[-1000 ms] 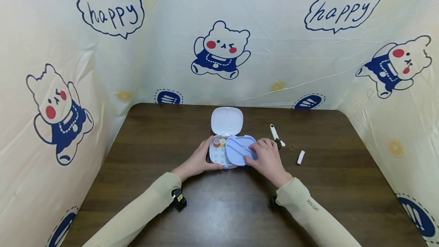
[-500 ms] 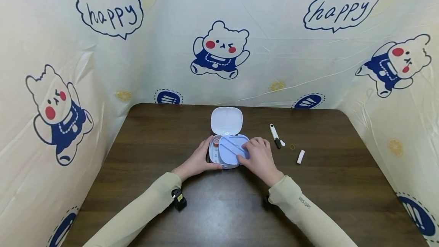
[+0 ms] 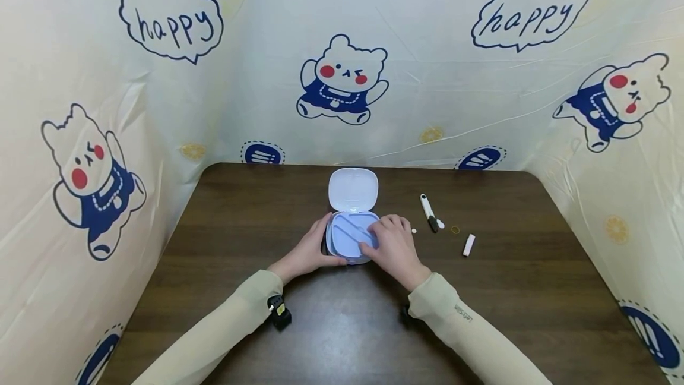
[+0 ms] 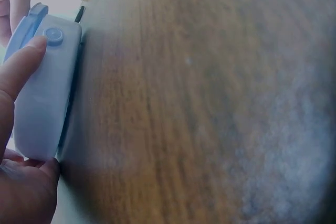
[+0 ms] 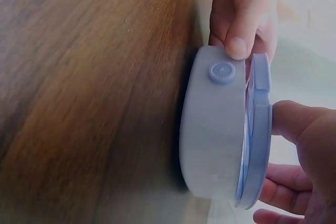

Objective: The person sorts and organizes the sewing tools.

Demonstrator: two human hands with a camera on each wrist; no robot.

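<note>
Tray (image 3: 350,235) right over the box (image 5: 210,129), and what a soft shade it is: pale periwinkle blue, rounded at the corners, with raised ridges slanting across its upper face! Seen from the right wrist, its rim is a smooth upright band, broken by a notch, and it lies at a slight tilt, a gap showing towards my left grip, the other end close down to the box's rim. My right grip (image 3: 396,249) has it, thumb and fingers pinching its right part. Over on the other side, my left grip (image 3: 309,248) clasps the box, thumb along the near wall, fingers round the side. That box, paler, almost white, curves at its corners and carries a round blue button (image 5: 222,72) with a ribbed edge on its front. Beyond it lies the lid (image 3: 353,189), flipped back, whitish and glossy inside. All of this is on the dark, wood-grained surface (image 3: 342,325); what lies beneath the tray is hidden from me.
</note>
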